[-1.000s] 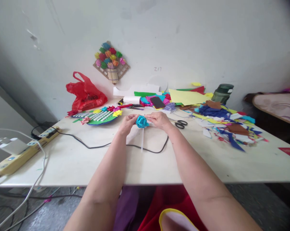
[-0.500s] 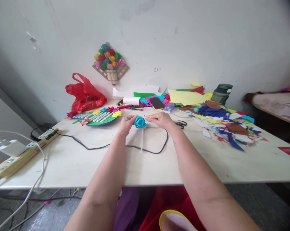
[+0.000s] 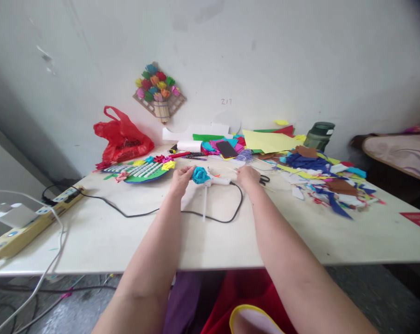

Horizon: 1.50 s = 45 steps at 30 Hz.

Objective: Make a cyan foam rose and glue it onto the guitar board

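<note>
A turquoise paper flower [image 3: 200, 175] is pinched in the fingers of my left hand [image 3: 182, 178], over the middle of the table. Just behind and right of the flower lies a white glue gun [image 3: 221, 181] with a black cord. A translucent glue stick [image 3: 204, 204] points from it toward me. My right hand [image 3: 248, 176] is closed beside the black-handled scissors [image 3: 264, 179]. Its fingers hide whatever they hold, and their contact with the scissors cannot be made out.
On the left stand a green panel with paper flowers [image 3: 140, 171], a red plastic bag [image 3: 124, 139] and a power strip [image 3: 32, 222]. At the back lie a phone [image 3: 226, 149] and yellow paper [image 3: 277, 140]. Paper scraps [image 3: 335, 185] and a green bottle [image 3: 320, 136] are right.
My right hand has moved right, away from the flower, to the scissors. The glue gun's body now shows. My left hand stays with the flower, nearly in place.
</note>
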Available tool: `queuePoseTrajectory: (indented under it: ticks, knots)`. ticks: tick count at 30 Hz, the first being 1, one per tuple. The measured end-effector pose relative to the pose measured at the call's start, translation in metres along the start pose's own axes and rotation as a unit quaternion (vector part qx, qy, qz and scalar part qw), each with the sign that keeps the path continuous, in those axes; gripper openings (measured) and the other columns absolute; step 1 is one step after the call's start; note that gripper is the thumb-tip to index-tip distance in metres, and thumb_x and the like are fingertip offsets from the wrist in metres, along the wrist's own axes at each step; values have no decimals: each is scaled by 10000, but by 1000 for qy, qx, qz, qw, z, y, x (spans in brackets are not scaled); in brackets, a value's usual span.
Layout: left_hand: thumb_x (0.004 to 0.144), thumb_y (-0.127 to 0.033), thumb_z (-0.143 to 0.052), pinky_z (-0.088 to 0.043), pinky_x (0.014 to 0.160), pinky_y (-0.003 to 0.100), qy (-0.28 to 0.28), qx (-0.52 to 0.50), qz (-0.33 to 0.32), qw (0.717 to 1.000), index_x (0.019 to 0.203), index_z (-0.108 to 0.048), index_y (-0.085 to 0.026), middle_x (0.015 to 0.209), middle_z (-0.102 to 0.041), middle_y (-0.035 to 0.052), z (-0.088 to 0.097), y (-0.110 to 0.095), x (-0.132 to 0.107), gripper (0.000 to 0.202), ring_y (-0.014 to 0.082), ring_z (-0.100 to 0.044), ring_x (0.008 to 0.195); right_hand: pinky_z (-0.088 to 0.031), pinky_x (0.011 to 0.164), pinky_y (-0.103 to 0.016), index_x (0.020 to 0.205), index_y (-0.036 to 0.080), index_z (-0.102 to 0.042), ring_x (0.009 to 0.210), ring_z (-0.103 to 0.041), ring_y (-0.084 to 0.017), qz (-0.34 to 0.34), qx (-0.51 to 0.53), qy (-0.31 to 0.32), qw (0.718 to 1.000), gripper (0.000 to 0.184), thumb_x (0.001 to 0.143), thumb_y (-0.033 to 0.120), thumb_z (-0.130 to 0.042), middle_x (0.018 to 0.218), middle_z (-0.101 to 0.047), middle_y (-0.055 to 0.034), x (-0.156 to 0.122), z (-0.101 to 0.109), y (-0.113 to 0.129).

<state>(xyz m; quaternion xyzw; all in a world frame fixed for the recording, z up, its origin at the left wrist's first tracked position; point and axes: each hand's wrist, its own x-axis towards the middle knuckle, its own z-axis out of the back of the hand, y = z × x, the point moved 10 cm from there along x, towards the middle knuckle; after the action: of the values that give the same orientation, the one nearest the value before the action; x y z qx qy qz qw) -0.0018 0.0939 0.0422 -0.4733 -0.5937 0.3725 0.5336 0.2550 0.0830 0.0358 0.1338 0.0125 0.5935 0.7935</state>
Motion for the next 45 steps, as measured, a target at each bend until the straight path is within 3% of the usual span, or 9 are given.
queuePoseTrajectory:
  ticks: [4, 9, 11, 16, 22, 29, 35, 40, 45]
  knots:
    - [520, -533, -750, -426, 500, 234, -11, 16, -28, 999, 615, -652, -122, 511, -572, 2, 2, -4, 2, 433, 94, -490, 471, -479, 785, -308, 1023, 202, -687, 1006, -617, -234, -14, -3, 24, 1000, 295, 781, 200, -518, 1066, -664, -132, 1, -13, -6]
    - [600, -506, -712, -424, 493, 239, -26, 52, -66, 996, 644, -663, -129, 521, -569, 5, 8, -4, 7, 383, 103, -490, 478, -462, 807, -341, 1062, 220, -674, 1076, -561, -262, 85, 14, -78, 993, 354, 828, 254, -411, 1155, -611, -132, -12, 17, 22]
    - [633, -490, -693, -423, 505, 236, -35, 76, -82, 993, 658, -674, -132, 526, -566, 4, 10, -7, 7, 359, 106, -493, 491, -449, 824, -339, 1124, 229, -637, 1075, -553, -259, 132, 21, -65, 989, 380, 814, 264, -421, 1171, -605, -114, -20, 20, 41]
    - [668, -422, -678, -391, 508, 219, -78, 122, -127, 981, 584, -658, -147, 499, -526, -12, 16, -24, 0, 288, 109, -484, 516, -407, 860, -388, 1209, 201, -544, 1057, -545, -300, 192, -45, 33, 980, 483, 732, 273, -525, 1134, -608, -144, -36, -9, 78]
    - [673, -461, -664, -400, 525, 220, -68, 108, -121, 984, 635, -666, -142, 524, -547, -14, 15, -19, 4, 321, 106, -484, 524, -410, 852, -367, 1151, 134, -565, 1088, -511, -295, 205, -48, 4, 978, 439, 719, 201, -527, 1110, -605, -177, -43, -25, 92]
    - [600, -524, -704, -448, 568, 241, -32, 16, -67, 997, 660, -660, -136, 552, -588, 2, 7, -15, 2, 395, 109, -521, 524, -458, 749, -350, 1039, 241, -633, 924, -619, -265, 130, 16, -41, 991, 306, 780, 338, -503, 974, -678, -115, -28, 3, 55]
    - [557, -542, -729, -461, 560, 246, -17, -12, -42, 999, 618, -633, -144, 530, -576, 2, 2, -14, -2, 414, 114, -531, 524, -478, 726, -343, 1044, 264, -648, 923, -630, -269, 57, 162, -76, 982, 392, 717, 456, -550, 1009, -681, -84, -10, 19, 19]
    - [566, -534, -725, -459, 561, 244, -5, -10, -32, 999, 626, -633, -138, 541, -580, 2, 0, -9, -1, 411, 109, -531, 519, -483, 608, -298, 885, 201, -655, 662, -624, -196, 83, 371, -40, 924, 305, 637, 375, -620, 693, -653, -28, -7, 10, 29]
    - [566, -516, -731, -444, 554, 237, -4, 1, -36, 999, 613, -634, -136, 518, -559, -7, 2, -10, -1, 395, 97, -503, 502, -395, 427, -229, 772, 147, -608, 413, -464, -88, 155, 604, 48, 781, 253, 598, 321, -670, 532, -525, 37, -13, 15, 44]
